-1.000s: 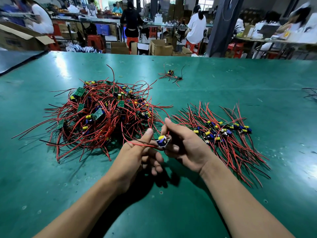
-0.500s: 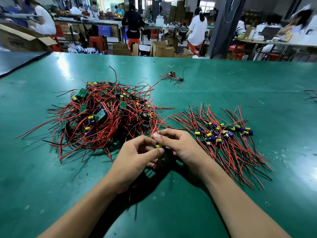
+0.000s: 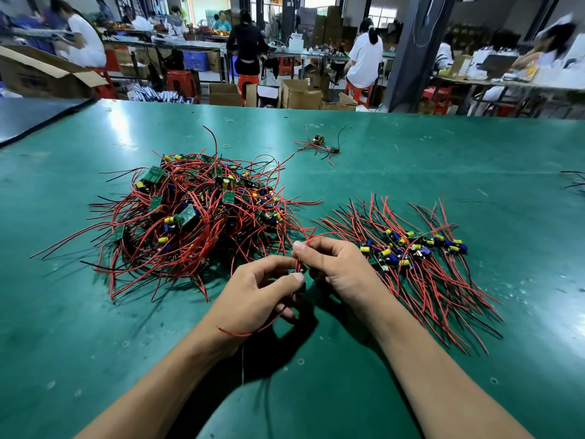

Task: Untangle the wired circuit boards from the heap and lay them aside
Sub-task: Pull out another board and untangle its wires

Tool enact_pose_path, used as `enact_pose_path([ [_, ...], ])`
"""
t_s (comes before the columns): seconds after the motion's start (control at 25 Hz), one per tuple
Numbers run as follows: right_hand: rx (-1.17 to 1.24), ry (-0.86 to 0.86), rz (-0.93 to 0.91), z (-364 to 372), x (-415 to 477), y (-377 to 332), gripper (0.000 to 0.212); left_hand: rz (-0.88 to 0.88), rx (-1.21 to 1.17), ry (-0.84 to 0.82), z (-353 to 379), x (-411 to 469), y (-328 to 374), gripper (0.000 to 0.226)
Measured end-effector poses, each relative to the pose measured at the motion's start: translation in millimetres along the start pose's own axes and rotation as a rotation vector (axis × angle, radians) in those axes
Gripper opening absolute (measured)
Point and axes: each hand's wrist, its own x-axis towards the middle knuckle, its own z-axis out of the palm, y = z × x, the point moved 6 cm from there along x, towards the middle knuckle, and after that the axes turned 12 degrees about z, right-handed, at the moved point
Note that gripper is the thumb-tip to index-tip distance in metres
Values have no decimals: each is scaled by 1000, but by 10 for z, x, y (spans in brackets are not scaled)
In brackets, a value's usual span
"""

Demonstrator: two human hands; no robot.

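**Teasing one wired board free beside the tangled heap**

Green work table fills the view. On it sits the heap of red-wired circuit boards, a dense mound with leads crossing in every direction. Right of the heap, apart from its core, lies the laid-aside row of boards, their leads combed straight. Beyond the heap, a few stray boards lie alone.

Just in front of the heap's near right edge, two bare hands meet above the table. The left hand pinches a small circuit board between thumb and curled fingers. The right hand pinches that board's red leads between thumb and forefinger, just above the board. One lead seems to run back towards the heap's fringe. Another, a trailing lead, hangs loose under the left wrist.

Likely risks: if a lead is looped into the heap, a firm pull could drag neighbouring boards along, tighten the knot, or strain the joint where lead meets board. The trailing lead could catch on the wrist. A careless set-down could ruffle the combed row.
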Motion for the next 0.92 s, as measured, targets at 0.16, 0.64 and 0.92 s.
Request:
enact_pose_path([
  [0.16, -34, -24, -22, 34, -18, -24, 30, 0, -42, 47, 8, -11, 29, 16],
  [0.64, -153, 22, -48, 50, -33, -40, 40, -3, 46, -16, 15, -30, 79, 21],
  [0.92, -209, -99, 0, 170, -31, 74, 41, -12, 0, -11, 21, -9, 55, 28],
])
